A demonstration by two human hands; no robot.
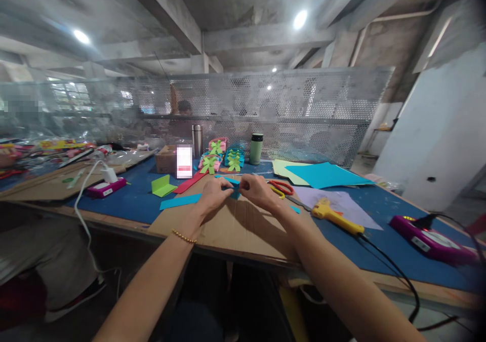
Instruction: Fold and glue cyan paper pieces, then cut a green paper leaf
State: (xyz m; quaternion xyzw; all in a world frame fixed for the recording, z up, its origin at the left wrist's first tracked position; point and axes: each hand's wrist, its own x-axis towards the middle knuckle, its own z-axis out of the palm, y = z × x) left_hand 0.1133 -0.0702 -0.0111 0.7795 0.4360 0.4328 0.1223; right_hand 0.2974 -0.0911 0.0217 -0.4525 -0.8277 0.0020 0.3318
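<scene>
While both hands work over the blue-topped table [131, 205], a flat brown cardboard sheet [252, 228] sits under them. Brown cardboard box [164, 159] at the rear: contents not visible. Tall steel flask [197, 142] and green tumbler with black lid [255, 152] stand upright, both capped, insides unseen. Small pink paper pieces [208, 164] and a blue one [234, 159], topped with green strips, look finished. Folded blue paper piece [236, 195] is over the sheet, between left hand [216, 194] and right hand [258, 190]; both pinch it. Looks part-built, no green on it. Loose blue strip [180, 201] lies unused.
</scene>
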